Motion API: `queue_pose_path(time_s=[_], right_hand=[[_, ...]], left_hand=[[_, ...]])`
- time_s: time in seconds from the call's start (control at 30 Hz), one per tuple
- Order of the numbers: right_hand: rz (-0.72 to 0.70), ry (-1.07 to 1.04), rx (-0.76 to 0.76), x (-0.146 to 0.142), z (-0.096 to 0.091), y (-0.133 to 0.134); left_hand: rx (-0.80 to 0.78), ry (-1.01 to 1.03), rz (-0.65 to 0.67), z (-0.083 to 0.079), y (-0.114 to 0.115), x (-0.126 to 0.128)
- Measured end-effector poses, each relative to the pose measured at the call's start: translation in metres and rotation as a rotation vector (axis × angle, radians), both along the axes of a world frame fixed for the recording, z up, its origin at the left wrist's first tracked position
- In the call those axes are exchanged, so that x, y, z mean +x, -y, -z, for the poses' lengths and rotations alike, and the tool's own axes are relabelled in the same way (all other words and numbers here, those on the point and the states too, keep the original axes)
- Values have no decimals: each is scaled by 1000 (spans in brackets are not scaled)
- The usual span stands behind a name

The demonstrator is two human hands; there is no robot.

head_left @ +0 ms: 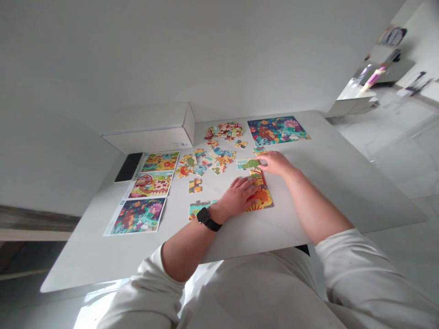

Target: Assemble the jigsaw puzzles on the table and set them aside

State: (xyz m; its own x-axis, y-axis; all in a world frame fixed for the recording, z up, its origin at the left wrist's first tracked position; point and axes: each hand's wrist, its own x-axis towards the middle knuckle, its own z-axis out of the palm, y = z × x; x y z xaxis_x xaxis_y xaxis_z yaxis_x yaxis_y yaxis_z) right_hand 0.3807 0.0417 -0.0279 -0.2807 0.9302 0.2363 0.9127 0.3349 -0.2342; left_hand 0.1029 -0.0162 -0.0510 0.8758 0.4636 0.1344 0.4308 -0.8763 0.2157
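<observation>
My left hand (pixel 236 197), with a black watch at its wrist, lies flat on joined jigsaw puzzle pieces (pixel 265 199) showing an orange and yellow picture. Beneath that palm part of the puzzle is hidden; a teal section (pixel 196 210) shows left of the wrist. My right hand (pixel 275 163) pinches the right end of a green puzzle piece (pixel 248 163) just above the joined part. Whether this piece touches the one below is unclear. Another loose piece (pixel 259 150) lies just beyond the right fingers, and a single piece (pixel 195 185) sits to the left.
Loose pieces (pixel 222 159) are scattered mid-table, with a heap (pixel 229 130) behind them. A dark-blue puzzle picture (pixel 278 130) lies at the back right. At left are a sheet with three pictures (pixel 151 184), a black phone (pixel 129 167) and a white box (pixel 151 132) against the wall.
</observation>
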Motion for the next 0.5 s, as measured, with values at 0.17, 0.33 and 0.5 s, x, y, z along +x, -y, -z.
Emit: queue_pose_path(time_s=[0.17, 0.33, 0.5], right_hand=[[-14, -13, 36, 1, -1, 2], [-98, -44, 28, 6, 2, 2], [-119, -67, 14, 6, 5, 1]], left_hand=[[6, 1, 0, 1, 0, 0], [4, -4, -1, 0, 0, 0], [-1, 0, 0, -1, 0, 0]])
